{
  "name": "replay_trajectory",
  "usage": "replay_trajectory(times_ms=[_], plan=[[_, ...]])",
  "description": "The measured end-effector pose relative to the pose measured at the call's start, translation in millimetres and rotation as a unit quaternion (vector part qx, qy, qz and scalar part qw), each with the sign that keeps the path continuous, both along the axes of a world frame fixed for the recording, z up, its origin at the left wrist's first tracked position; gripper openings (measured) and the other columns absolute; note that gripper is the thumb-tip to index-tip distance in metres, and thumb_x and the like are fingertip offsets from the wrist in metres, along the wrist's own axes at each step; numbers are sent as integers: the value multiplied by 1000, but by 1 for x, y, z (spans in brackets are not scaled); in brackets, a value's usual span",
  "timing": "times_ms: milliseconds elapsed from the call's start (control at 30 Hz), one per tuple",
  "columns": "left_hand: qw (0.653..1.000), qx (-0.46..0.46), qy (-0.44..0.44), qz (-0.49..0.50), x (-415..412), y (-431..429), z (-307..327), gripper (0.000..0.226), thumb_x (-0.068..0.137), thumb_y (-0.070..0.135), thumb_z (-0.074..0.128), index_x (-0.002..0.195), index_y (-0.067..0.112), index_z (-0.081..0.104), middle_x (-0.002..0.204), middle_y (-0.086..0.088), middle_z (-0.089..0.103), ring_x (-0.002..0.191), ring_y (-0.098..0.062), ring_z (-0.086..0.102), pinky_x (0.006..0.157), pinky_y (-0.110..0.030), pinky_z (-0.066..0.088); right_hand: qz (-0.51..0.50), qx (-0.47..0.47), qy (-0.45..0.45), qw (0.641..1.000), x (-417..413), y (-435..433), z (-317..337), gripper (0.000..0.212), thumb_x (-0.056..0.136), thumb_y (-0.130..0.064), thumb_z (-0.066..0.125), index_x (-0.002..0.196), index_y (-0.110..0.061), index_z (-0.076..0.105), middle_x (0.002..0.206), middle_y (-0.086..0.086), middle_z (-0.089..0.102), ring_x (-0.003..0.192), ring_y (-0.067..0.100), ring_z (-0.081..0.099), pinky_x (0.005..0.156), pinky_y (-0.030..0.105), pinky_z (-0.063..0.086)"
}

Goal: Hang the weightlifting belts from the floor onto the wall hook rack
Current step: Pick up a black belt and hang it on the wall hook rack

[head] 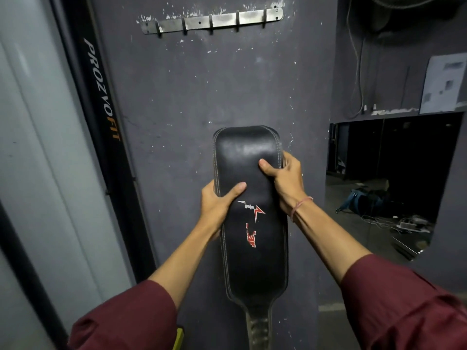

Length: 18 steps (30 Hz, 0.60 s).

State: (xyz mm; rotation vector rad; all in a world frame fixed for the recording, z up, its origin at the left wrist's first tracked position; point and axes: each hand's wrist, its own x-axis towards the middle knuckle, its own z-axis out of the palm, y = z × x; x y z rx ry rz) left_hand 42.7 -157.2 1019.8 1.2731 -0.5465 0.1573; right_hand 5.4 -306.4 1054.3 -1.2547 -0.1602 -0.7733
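Black leather weightlifting belt (250, 223), held upright well below the wall hook rack (212, 20), roughly under its middle hooks. The left hand (217, 205) gripped the belt's left edge and the right hand (285, 183) its right edge, thumbs across the face, fingers curled behind. The wide padded section appeared thick, stiff and fairly heavy, its smooth face probably slippery, so edge grips suited it. Bare wall lay between belt and rack; a black machine upright (101, 97) stood left of the rack.
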Motion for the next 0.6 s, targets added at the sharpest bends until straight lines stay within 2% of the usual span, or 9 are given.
replay_trajectory(times_ms=[67, 167, 233, 300, 400, 600], plan=[[998, -50, 29, -1, -3, -5, -7, 31, 80, 1, 78, 109, 0, 69, 105, -16, 76, 96, -29, 74, 86, -40, 60, 28, -24, 4, 999, -1, -6, 0, 31, 83, 3, 70, 112, 6, 61, 105, 20, 72, 91, 27, 72, 79, 40, 60], [995, -81, 49, 29, -1, -11, -6, 25, 77, -4, 78, 101, -4, 69, 101, -20, 75, 87, -26, 73, 81, -40, 60, 56, -77, 36, 995, -4, -15, -8, 46, 78, 8, 75, 120, 1, 58, 107, 11, 72, 93, 18, 73, 77, 31, 60], [993, -89, 57, 44, 0, -14, -6, 19, 75, -6, 78, 92, -1, 70, 94, -18, 75, 80, -23, 71, 75, -36, 59, 63, -103, 64, 991, -2, -19, -20, 54, 74, 9, 77, 123, -3, 57, 111, 11, 72, 100, 21, 72, 82, 34, 60], [993, -95, 52, 48, -1, -16, -4, 18, 74, -8, 78, 87, 2, 69, 90, -16, 75, 78, -21, 70, 71, -33, 59, 49, -97, 69, 992, 1, -20, -30, 49, 75, 8, 76, 120, -1, 59, 110, 13, 73, 102, 28, 71, 84, 38, 60], [993, -98, 42, 46, 2, -14, 1, 20, 74, -9, 77, 89, 1, 69, 90, -14, 75, 78, -21, 71, 70, -31, 60, 28, -82, 63, 994, 5, -17, -30, 45, 75, 9, 76, 117, 1, 60, 109, 14, 73, 101, 30, 71, 84, 40, 59], [995, -86, 29, 40, 6, -5, 13, 23, 74, -8, 78, 95, -3, 70, 90, -13, 77, 79, -21, 74, 67, -30, 58, 111, -98, 61, 987, -1, -17, -29, 52, 75, 8, 77, 122, 0, 58, 116, 15, 71, 105, 28, 70, 89, 37, 58]])
